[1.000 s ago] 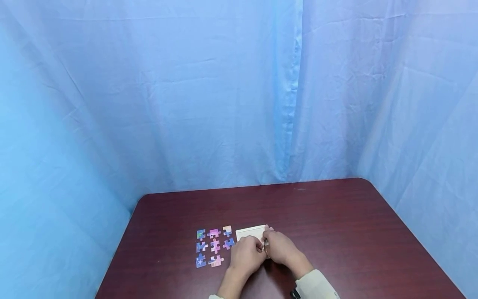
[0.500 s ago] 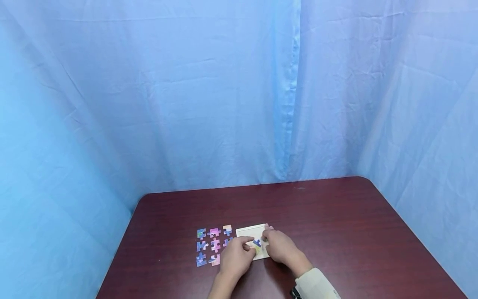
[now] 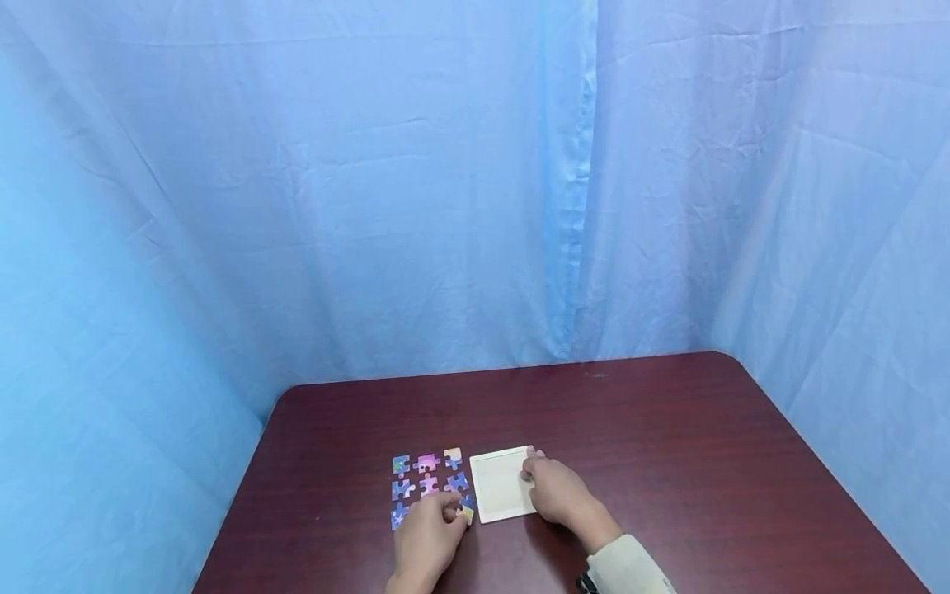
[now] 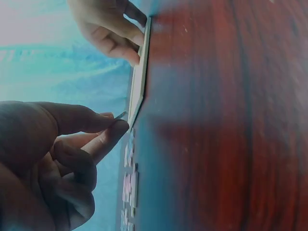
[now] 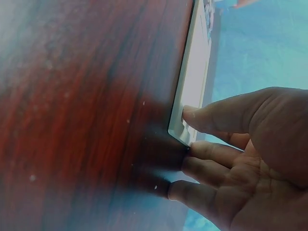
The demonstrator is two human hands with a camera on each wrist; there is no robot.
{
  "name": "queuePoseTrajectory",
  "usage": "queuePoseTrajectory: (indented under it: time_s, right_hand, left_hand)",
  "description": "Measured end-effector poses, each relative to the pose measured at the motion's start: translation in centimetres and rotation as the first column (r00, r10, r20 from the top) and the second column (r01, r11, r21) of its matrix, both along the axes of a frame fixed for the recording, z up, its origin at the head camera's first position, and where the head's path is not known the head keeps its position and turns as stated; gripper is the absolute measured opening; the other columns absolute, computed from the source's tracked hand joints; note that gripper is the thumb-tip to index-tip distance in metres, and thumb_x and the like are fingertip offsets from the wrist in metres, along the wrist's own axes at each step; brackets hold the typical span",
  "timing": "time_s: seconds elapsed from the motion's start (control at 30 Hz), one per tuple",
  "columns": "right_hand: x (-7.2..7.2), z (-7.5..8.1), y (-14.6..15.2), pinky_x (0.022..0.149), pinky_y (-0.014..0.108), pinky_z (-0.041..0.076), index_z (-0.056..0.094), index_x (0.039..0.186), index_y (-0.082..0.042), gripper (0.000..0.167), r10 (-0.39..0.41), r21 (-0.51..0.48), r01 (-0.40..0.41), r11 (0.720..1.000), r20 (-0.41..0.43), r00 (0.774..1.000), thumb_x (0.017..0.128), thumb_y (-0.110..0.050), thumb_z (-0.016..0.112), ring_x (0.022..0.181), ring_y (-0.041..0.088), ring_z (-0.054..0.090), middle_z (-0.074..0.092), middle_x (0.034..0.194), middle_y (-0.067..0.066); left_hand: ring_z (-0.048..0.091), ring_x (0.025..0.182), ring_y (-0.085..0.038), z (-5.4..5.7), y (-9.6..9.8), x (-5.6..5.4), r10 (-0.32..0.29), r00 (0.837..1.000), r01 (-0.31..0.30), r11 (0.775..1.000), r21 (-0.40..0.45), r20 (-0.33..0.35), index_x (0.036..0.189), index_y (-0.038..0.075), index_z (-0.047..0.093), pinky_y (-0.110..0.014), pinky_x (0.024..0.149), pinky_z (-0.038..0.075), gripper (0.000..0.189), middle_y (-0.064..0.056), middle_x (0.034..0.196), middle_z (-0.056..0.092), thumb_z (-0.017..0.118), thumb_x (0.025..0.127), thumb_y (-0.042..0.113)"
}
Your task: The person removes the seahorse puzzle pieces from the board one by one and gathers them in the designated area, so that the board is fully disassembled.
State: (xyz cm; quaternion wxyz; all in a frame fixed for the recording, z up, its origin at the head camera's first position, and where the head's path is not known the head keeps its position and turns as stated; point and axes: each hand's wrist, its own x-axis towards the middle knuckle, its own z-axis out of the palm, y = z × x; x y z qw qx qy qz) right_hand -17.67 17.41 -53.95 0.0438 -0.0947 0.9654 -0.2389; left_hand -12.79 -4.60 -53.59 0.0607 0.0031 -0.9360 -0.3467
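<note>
My left hand (image 3: 430, 536) pinches a blue and yellow jigsaw piece (image 3: 466, 515) between thumb and fingers, at the lower right of the loose pieces. In the left wrist view that piece (image 4: 121, 115) appears edge-on as a thin sliver at the fingertips. A pale, square puzzle tray (image 3: 500, 487) with a raised rim lies flat beside it, its floor bare. Gripping the tray's right edge is my right hand (image 3: 562, 495). The right wrist view has its thumb (image 5: 195, 115) on top of the rim and the other fingers along the outer side.
Several loose jigsaw pieces (image 3: 428, 464) in blue, pink and purple lie in rows left of the tray, the nearest partly hidden by the left hand. The dark red-brown table (image 3: 631, 429) extends beyond both hands. Blue curtains (image 3: 445, 206) surround its back and sides.
My left hand has moved left from over the tray to the loose pieces, carrying the blue and yellow jigsaw piece out of the tray. My right hand stays at the tray's edge.
</note>
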Motion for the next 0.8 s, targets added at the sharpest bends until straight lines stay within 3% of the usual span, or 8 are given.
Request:
queuePoseTrajectory:
  time_s: [0.27,0.53,0.8]
  right_hand:
    - [0.14,0.12,-0.09,0.108,0.055,0.052,0.07,0.096,-0.005,0.021,-0.002,0.004,0.002,1.0,-0.016,1.0,0.081,0.008,0.064,0.13,0.044,0.066,0.07,0.134,0.028]
    - [0.27,-0.14,-0.32,0.109,0.056,0.051,0.071,0.097,-0.005,0.022,-0.003,-0.016,0.003,1.0,-0.019,1.0,0.08,0.009,0.064,0.131,0.045,0.065,0.068,0.136,0.029]
    - [0.82,-0.09,-0.36,0.113,0.055,0.048,0.073,0.099,-0.002,0.022,-0.02,-0.044,0.019,0.999,-0.026,0.999,0.082,0.008,0.064,0.137,0.045,0.061,0.061,0.145,0.031]
  left_hand:
    - [0.066,0.067,-0.004,-0.45,-0.34,-0.03,0.036,0.999,-0.036,0.999,-0.033,0.022,0.095,0.018,0.081,-0.037,0.061,0.052,0.02,0.017,0.067,0.071,0.086,0.075,0.022]
    - [0.066,0.065,-0.007,-0.58,-0.57,-0.19,0.062,0.998,-0.06,0.993,-0.098,0.018,0.094,0.018,0.081,-0.038,0.058,0.051,0.029,0.013,0.066,0.071,0.094,0.072,0.032]
    - [0.065,0.065,-0.006,-0.38,-0.88,-0.23,0.025,0.999,-0.024,0.996,-0.082,0.02,0.094,0.016,0.079,-0.039,0.059,0.051,0.026,0.014,0.065,0.069,0.091,0.077,0.032]
